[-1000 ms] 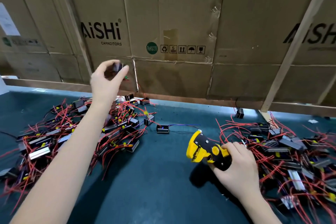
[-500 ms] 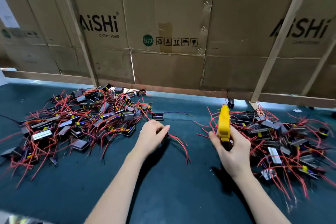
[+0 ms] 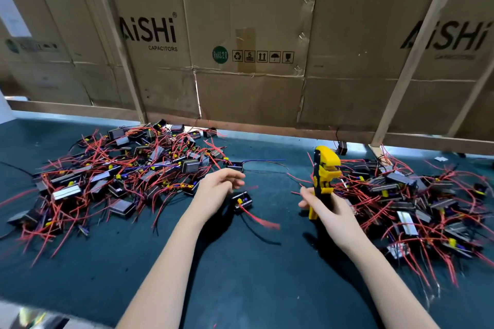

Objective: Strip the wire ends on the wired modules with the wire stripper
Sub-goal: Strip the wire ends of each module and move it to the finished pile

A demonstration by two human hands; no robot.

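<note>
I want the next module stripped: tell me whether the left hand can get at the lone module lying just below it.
Probably yes: the left hand hovers just above the lone module, with nothing between them.

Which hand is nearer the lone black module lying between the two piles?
Left. The left hand hovers just up-left of the module, not gripping it. The right hand, holding the wire stripper, is well off to its right.

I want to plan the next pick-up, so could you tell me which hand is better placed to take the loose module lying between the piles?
The left hand: it hovers open beside the module, while the right hand grips the wire stripper.
</note>
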